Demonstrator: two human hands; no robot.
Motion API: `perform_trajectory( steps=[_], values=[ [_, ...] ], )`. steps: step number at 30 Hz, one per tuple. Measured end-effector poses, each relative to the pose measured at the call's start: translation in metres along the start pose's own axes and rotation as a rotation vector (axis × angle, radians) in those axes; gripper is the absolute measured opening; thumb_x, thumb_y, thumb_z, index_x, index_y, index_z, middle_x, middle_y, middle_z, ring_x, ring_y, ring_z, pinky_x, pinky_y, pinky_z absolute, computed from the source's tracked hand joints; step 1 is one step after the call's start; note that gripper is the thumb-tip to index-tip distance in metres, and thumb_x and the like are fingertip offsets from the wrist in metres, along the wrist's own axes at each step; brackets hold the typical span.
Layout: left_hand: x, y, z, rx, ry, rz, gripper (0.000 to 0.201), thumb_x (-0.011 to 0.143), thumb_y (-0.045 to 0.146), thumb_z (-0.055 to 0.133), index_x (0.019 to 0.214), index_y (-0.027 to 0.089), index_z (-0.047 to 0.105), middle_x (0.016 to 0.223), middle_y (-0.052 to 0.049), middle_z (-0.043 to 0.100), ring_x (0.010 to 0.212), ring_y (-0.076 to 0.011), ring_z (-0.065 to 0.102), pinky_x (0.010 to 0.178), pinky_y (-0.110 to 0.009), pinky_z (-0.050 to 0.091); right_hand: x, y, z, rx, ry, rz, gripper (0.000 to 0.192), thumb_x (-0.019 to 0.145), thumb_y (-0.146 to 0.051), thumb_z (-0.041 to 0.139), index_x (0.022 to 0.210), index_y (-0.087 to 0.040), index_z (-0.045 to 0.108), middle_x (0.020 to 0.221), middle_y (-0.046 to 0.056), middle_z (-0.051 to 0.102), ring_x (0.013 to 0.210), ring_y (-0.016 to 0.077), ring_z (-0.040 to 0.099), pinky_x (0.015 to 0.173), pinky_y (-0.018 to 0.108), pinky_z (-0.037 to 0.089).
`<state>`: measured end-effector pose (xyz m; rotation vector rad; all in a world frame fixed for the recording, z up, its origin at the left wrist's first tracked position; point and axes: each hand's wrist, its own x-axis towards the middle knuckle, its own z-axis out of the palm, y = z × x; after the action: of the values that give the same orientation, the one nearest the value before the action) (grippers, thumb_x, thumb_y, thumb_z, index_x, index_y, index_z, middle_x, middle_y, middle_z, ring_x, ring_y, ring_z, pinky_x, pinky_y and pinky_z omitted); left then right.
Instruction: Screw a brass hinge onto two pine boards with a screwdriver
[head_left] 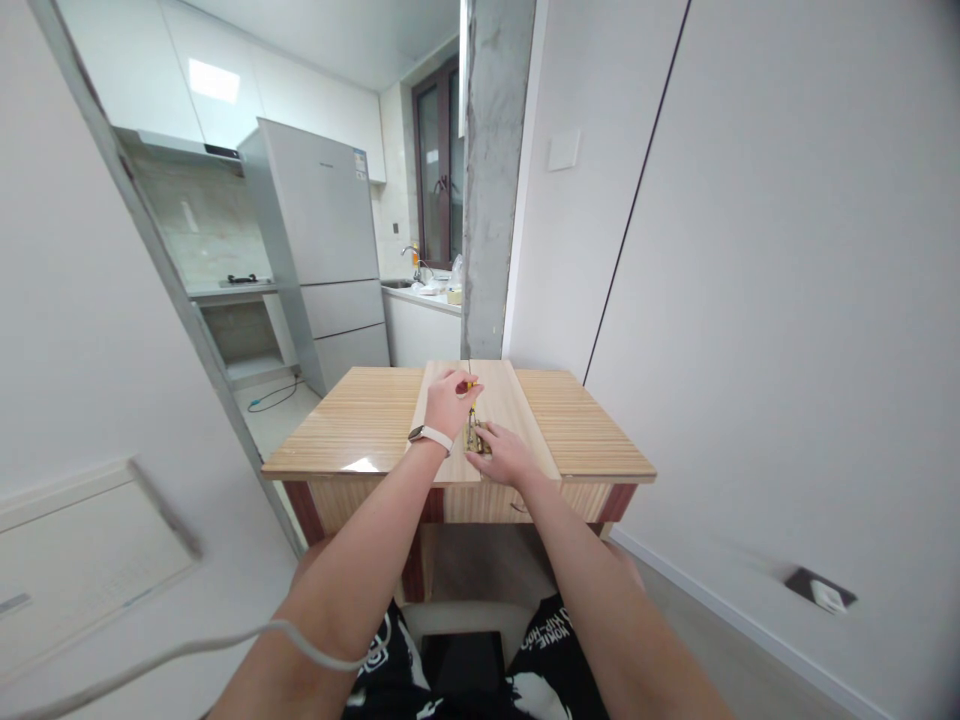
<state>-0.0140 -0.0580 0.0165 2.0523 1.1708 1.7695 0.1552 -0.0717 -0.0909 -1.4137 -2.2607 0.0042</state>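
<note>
Left hand (448, 402) grips a red-and-yellow tool (466, 386), fingers closed around it. Right hand (504, 455) pinches a small yellowish object (473, 436) against the table (360, 420), mid-surface. Work appears underway; object too small to identify.

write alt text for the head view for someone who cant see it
A seated person's left hand and right hand work on a small yellow object on a wooden table. A grey fridge stands in the kitchen behind.
</note>
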Motion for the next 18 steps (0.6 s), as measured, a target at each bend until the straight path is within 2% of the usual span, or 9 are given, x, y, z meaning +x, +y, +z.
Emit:
perform_trajectory(
  steps=[10,18],
  values=[
    [-0.0047,-0.0021,-0.001,-0.053,-0.056,0.01,0.021,0.094,0.017,0.062,0.112,0.022,0.07,0.112,-0.007,0.072,0.094,-0.018,0.071,0.089,-0.036,0.06,0.0013,0.0024,0.0037,0.007,-0.009,0.015,0.072,0.089,-0.065,0.057,0.148,-0.024,0.053,0.154,0.012,0.046,0.14,0.0309,0.045,0.118,0.043,0.033],
    [-0.0051,-0.0004,0.0006,-0.042,-0.012,0.024,0.014,0.085,0.024,0.076,0.098,0.021,0.072,0.103,-0.006,0.069,0.082,-0.015,0.068,0.08,-0.032,0.06,0.0019,0.001,0.0024,0.004,0.001,-0.008,0.069,0.089,-0.064,0.057,0.146,-0.024,0.056,0.151,0.012,0.05,0.137,0.03,0.048,0.117,0.043,0.034]
  ],
)
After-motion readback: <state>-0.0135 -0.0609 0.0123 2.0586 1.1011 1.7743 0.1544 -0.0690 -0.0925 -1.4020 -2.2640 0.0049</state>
